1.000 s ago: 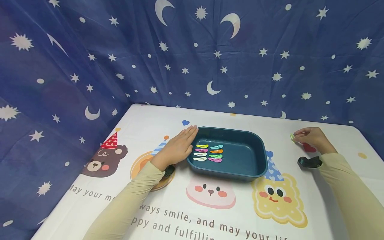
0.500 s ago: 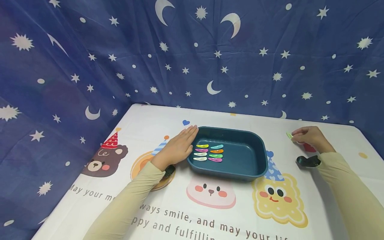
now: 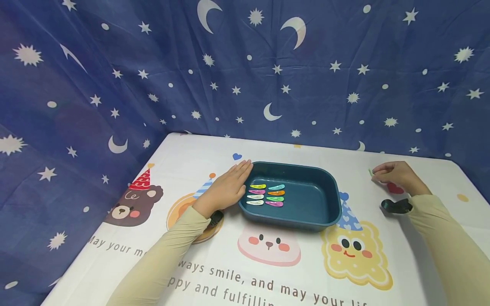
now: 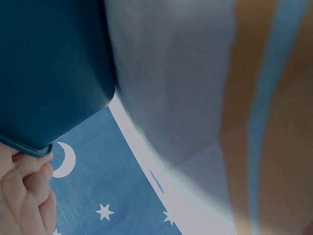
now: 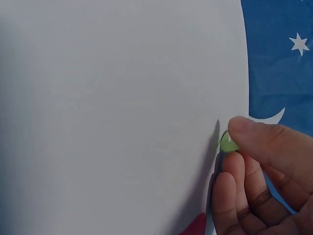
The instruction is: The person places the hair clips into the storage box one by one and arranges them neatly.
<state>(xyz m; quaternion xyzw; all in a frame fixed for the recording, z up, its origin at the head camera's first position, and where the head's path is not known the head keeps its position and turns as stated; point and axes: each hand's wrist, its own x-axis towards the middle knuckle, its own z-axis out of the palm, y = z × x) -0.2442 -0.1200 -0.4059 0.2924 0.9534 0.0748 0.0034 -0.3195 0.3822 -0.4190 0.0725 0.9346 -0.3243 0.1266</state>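
Observation:
A dark teal basin (image 3: 306,208) stands mid-table. On its floor several snap hair clips lie in two columns, among them a yellow clip (image 3: 258,186), an orange clip (image 3: 276,193) and a blue clip (image 3: 277,187). My left hand (image 3: 226,187) rests against the basin's left rim, fingers extended along it; the left wrist view catches these fingers (image 4: 29,181) at the rim's corner. Off to the right, my right hand (image 3: 398,175) pinches a light green hair clip (image 5: 228,142) between thumb and fingertips. Most of that clip is covered by the thumb.
A white tablecloth (image 3: 214,272) with cartoon prints and lettering covers the table. Behind and to the left hangs a blue curtain (image 3: 229,106) with moons and stars. Dark bands (image 3: 396,207) show below both wrists.
My right hand shifts slightly left, then back right, and the light green clip turns so that less of it shows. The left hand, basin and clips inside stay put.

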